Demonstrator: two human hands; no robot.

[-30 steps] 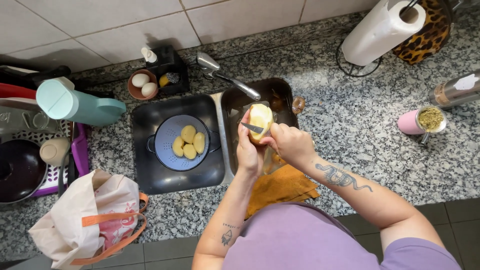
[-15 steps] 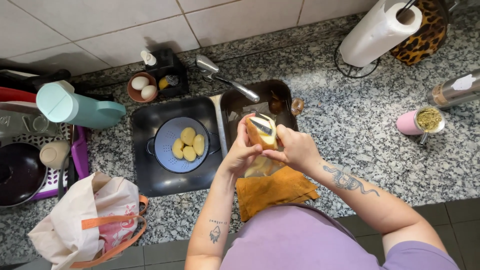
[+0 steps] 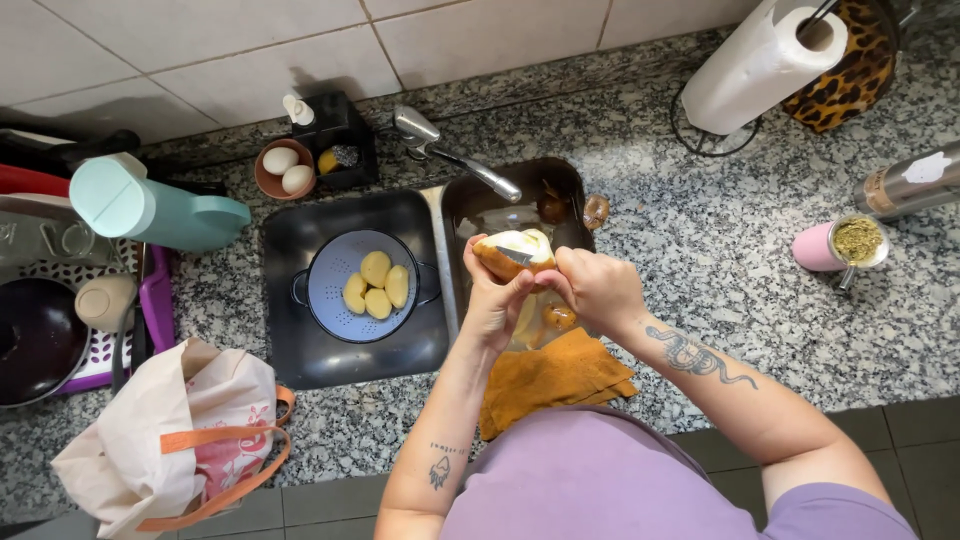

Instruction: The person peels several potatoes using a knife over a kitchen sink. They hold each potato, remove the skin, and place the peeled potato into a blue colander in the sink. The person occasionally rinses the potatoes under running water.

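Note:
A partly peeled potato [image 3: 512, 252] is held over the right sink basin [image 3: 565, 190]. My left hand [image 3: 492, 300] grips the potato from below. My right hand [image 3: 597, 287] holds a small knife [image 3: 516, 257] whose blade lies against the potato's skin. In the left basin a blue colander [image 3: 335, 275] contains several peeled yellow potatoes [image 3: 376, 284]. An orange cloth [image 3: 555, 380] hangs over the counter edge just below my hands.
A tap [image 3: 455, 155] reaches over the sink. A bowl with two eggs [image 3: 281, 170], a teal jug [image 3: 150, 205] and a dish rack [image 3: 60, 300] lie left. A cloth bag [image 3: 170, 435] sits front left. Paper towel roll [image 3: 755, 65], pink cup [image 3: 840, 245] stand right.
The potato has turned in my hands and tilted from upright to lying sideways, dropping slightly. The knife blade has shifted along its skin. Both hands stay over the right basin.

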